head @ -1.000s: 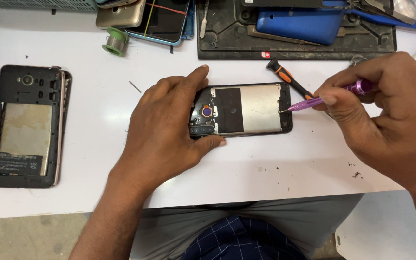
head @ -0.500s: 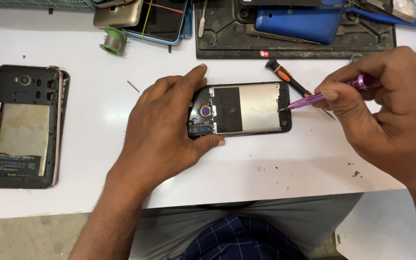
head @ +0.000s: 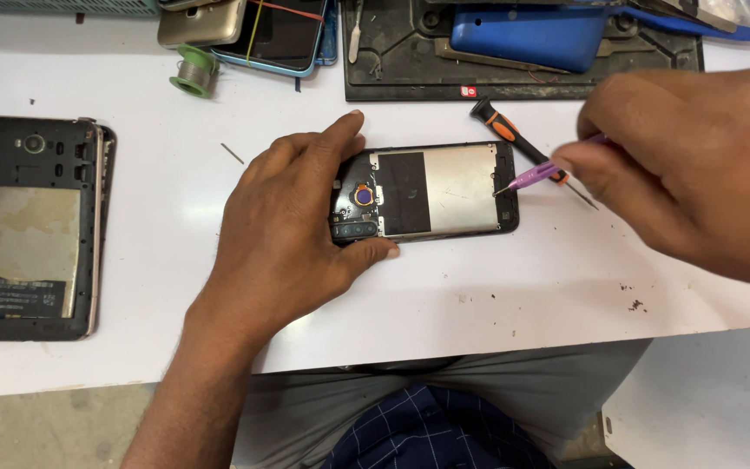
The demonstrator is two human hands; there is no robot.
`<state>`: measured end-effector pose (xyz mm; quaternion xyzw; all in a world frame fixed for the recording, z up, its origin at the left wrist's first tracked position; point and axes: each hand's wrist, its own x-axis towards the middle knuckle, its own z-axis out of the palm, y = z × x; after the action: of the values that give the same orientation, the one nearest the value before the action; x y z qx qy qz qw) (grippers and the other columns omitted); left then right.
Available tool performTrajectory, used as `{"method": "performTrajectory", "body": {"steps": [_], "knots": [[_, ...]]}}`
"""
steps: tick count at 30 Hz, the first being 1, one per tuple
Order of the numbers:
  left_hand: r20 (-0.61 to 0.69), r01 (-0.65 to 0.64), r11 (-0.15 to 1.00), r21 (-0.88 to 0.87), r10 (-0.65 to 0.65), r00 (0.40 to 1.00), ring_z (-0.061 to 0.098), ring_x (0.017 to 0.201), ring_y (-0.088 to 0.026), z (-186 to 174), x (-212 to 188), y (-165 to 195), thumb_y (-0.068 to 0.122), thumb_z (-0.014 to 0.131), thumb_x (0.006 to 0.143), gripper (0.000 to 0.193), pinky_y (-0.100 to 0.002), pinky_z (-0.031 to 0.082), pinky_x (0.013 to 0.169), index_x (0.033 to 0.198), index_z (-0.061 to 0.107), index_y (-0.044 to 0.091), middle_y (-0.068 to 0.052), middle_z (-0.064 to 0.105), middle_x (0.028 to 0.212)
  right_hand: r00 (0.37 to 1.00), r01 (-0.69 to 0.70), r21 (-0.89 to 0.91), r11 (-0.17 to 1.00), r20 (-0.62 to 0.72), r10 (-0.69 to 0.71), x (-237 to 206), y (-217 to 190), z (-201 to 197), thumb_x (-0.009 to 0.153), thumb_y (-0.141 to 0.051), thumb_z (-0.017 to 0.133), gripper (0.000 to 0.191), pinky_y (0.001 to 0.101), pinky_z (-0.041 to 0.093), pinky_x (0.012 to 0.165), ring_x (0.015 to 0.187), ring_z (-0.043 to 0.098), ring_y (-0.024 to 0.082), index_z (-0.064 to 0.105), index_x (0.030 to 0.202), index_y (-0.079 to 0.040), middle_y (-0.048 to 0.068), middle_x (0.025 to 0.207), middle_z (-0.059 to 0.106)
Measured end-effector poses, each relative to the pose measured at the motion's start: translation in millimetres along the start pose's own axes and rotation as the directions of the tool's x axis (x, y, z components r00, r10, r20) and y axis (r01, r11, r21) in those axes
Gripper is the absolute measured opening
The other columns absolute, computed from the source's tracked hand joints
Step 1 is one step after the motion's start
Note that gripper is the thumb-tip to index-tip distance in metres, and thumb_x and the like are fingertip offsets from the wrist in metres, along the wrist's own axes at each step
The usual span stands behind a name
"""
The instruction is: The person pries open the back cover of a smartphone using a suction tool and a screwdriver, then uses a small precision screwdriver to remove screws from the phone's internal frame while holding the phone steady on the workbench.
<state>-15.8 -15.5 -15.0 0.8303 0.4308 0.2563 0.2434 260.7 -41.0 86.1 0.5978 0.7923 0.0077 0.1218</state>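
Observation:
An opened phone [head: 444, 191] with its back cover off lies flat on the white table [head: 496, 295], its silver inner plate showing. My left hand [head: 292, 230] grips the phone's left end, index finger along the top edge and thumb under the bottom edge. My right hand [head: 687, 165] holds a purple screwdriver [head: 536, 178], whose tip touches the phone's right end. An orange and black screwdriver [head: 509, 135] lies on the table just behind the purple one.
A second opened phone [head: 36, 226] with a bare battery lies at the left. A green solder spool [head: 194, 71], stacked phones [head: 253, 30] and a black work mat [head: 514, 74] with a blue cover [head: 527, 35] line the far edge. The table's near edge runs above my lap.
My right hand has tilted and come closer to the camera while the purple screwdriver's tip stays at the phone's right end. My left hand keeps its grip.

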Motion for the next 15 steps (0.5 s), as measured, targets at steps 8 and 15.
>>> {"method": "performTrajectory", "body": {"steps": [8, 15], "knots": [[0.034, 0.001, 0.999, 0.050, -0.003, 0.999, 0.059, 0.119, -0.034, -2.5, 3.4, 4.4, 0.034, 0.099, 0.057, 0.101, -0.050, 0.045, 0.101, 0.141, 0.051, 0.001, -0.018, 0.066, 0.120, 0.991, 0.123, -0.048, 0.991, -0.054, -0.125, -1.6, 3.8, 6.0, 0.086, -0.044, 0.074, 0.040, 0.0300, 0.051, 0.050, 0.060, 0.068, 0.015, 0.066, 0.106, -0.010, 0.003, 0.084, 0.070], [0.097, -0.154, 0.982, -0.111, 0.165, 0.982, 0.059, 0.116, -0.033, 8.1, 23.7, 30.9, 0.017, 0.088, 0.077, 0.060, -0.045, 0.048, 0.100, 0.130, 0.063, 0.002, -0.013, 0.064, 0.123, 0.939, 0.267, -0.067, 0.961, -0.205, -0.275, -1.9, -4.1, 3.4, 0.087, -0.028, 0.073, 0.017, 0.0335, 0.046, 0.046, 0.065, 0.067, 0.017, 0.068, 0.094, -0.013, 0.000, 0.085, 0.067]]}}
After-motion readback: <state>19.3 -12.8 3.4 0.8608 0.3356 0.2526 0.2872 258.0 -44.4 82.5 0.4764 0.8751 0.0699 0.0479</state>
